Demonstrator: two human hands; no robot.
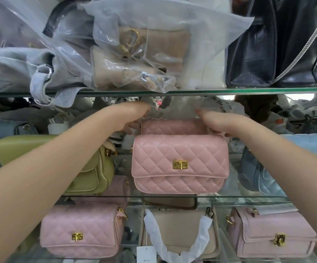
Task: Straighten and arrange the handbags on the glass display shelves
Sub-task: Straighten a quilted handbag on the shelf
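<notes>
left hand (135, 118) + right hand (212, 120) gripping rear pink bag (173, 126) top edges | hangtag (146, 256) text unreadable | front pink quilted bag (180, 164) near glass shelf (173, 196) edge

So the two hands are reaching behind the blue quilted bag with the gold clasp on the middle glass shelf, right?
Not quite: the head view shows that quilted bag with the gold clasp is pink, not blue. The left hand and right hand do reach behind it on the middle glass shelf.

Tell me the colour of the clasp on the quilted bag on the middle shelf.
Gold, on the pink quilted bag; the head view shows it clearly.
</notes>
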